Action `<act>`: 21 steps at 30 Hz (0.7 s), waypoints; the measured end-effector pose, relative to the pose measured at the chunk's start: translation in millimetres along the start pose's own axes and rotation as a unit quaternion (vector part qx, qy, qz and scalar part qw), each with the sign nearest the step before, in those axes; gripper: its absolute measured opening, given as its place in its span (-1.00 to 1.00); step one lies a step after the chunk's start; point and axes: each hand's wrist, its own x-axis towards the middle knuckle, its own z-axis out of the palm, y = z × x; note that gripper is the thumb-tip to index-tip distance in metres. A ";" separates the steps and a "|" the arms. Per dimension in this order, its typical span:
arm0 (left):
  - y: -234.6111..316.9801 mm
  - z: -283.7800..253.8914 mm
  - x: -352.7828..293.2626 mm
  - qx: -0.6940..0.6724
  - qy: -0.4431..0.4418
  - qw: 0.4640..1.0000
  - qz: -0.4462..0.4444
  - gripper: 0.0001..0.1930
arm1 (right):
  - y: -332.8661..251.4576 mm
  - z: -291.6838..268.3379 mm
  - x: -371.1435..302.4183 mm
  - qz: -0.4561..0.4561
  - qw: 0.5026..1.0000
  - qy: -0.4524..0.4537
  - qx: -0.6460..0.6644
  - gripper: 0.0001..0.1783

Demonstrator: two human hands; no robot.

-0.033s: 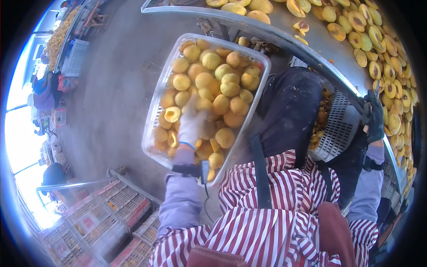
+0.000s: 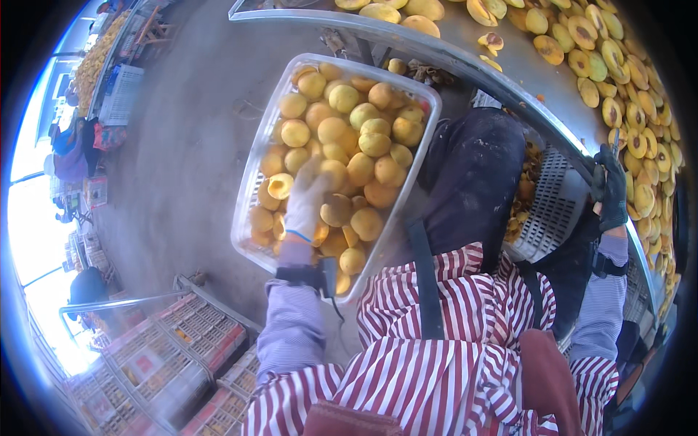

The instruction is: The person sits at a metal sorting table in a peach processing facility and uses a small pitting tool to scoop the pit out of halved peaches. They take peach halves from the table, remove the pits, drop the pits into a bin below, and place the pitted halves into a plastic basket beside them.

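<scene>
Two hands are at work: the left hand (image 2: 309, 203), in a pale glove, lies among whole yellow peaches (image 2: 349, 145) in one white crate (image 2: 256, 190), its grip closing on a fruit beneath it. The right hand (image 2: 611, 190), dark-gloved, holds a small knife (image 2: 615, 142) beside halved peaches (image 2: 618, 80) on the worktop (image 2: 465, 51). Picking is the step; next, lifting one clear. Roughly forty fruits fill the crate.

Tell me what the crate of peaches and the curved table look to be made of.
Crate: probably moulded plastic, pale and slightly translucent, with slotted walls and rounded corners. Table: likely sheet metal, perhaps stainless steel, going by its dull grey sheen and rolled rim. The left hand, in a light glove, reaches among the peaches.
</scene>
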 end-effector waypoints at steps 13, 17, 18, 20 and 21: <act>-11.8 24.0 -1.3 0.264 0.128 0.954 0.061 -0.72 | -12.3 -19.0 7.2 -0.110 0.955 -0.171 -0.218 -0.61; 2.9 -24.0 2.7 0.185 0.015 0.982 0.036 -0.60 | -8.7 -20.3 15.5 0.112 0.986 -0.094 -0.074 -0.63; 16.3 -33.8 -7.2 0.191 0.060 0.980 -0.015 -0.54 | -3.5 -18.7 11.0 0.256 0.962 -0.086 0.047 -0.63; -18.9 -55.2 -4.4 0.251 0.140 0.957 0.029 -0.50 | -1.7 -14.6 2.8 0.256 0.958 -0.098 0.088 -0.61; -63.1 -60.2 2.3 0.342 0.180 0.915 0.115 -0.48 | -12.0 -9.9 9.5 0.282 0.948 -0.092 0.117 -0.60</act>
